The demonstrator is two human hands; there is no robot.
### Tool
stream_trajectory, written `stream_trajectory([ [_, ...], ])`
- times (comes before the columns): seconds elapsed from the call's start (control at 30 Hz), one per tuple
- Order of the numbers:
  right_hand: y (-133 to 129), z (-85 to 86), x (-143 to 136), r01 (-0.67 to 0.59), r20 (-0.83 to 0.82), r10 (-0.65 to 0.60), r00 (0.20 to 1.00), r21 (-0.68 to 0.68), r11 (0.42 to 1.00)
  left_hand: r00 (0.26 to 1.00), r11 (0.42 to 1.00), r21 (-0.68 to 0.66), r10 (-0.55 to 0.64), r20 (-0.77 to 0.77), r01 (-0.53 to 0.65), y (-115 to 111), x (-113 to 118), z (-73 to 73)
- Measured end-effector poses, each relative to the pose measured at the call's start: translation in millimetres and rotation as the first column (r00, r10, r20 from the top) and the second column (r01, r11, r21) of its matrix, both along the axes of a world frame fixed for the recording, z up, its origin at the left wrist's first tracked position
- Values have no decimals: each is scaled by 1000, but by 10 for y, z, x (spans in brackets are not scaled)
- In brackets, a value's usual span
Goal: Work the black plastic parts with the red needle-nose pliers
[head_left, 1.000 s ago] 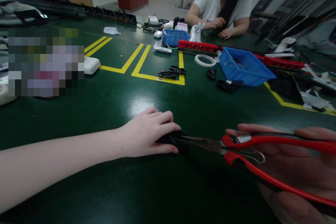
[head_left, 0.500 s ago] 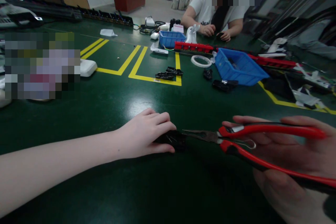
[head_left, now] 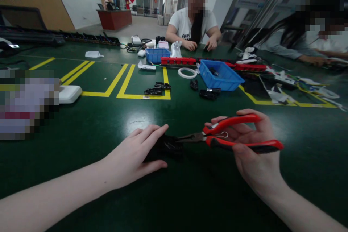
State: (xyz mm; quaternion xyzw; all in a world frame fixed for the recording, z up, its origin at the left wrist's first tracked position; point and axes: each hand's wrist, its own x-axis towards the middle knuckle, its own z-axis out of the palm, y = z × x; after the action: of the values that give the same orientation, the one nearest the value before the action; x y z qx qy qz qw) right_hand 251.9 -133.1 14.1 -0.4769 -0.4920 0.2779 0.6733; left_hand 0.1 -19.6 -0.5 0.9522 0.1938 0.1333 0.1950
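Observation:
My left hand (head_left: pixel 141 152) is at a small black part (head_left: pixel 171 145) on the dark green table (head_left: pixel 108 127). Its fingers are stretched out with the thumb apart, at the left side of the part. In my right hand (head_left: pixel 252 148) are long-nose pliers (head_left: pixel 217 128) with red and black handles. The handles are spread, and the narrow jaws point left with their tips at the right end of the black part. Whether the tips touch it I cannot tell.
Farther back are more black parts (head_left: pixel 208 93), a blue bin (head_left: pixel 221 75), a white ring (head_left: pixel 187 73), red strips (head_left: pixel 178 61) and a smaller blue bin (head_left: pixel 157 55). A white box (head_left: pixel 70 93) sits at left. A person (head_left: pixel 193 25) sits opposite; others are at right.
The view has tilted up and shifted right. My left fingers have straightened and spread away from the black part, showing more of it. The pliers remain in my right hand at its right end.

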Motion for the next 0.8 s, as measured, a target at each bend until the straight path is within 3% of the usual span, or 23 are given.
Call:
stream_trajectory([
  [0.17, 65, 26, 230, 169, 39, -174, 984, 101, 980, 999, 999, -18, 32, 18, -32, -18, -5, -5],
  [0.37, 213, 59, 538, 435, 85, -453, 888, 172, 884, 999, 999, -37, 40, -9, -41, -17, -4, -38],
  [0.63, 340, 77, 885, 559, 190, -592, 783, 201, 804, 999, 998, -63, -9, -32, 6, -15, 10, 12],
  [0.8, 392, -24, 926, 548, 209, -587, 782, 217, 808, 998, 997, -76, -15, -66, 10, -8, 25, 30],
])
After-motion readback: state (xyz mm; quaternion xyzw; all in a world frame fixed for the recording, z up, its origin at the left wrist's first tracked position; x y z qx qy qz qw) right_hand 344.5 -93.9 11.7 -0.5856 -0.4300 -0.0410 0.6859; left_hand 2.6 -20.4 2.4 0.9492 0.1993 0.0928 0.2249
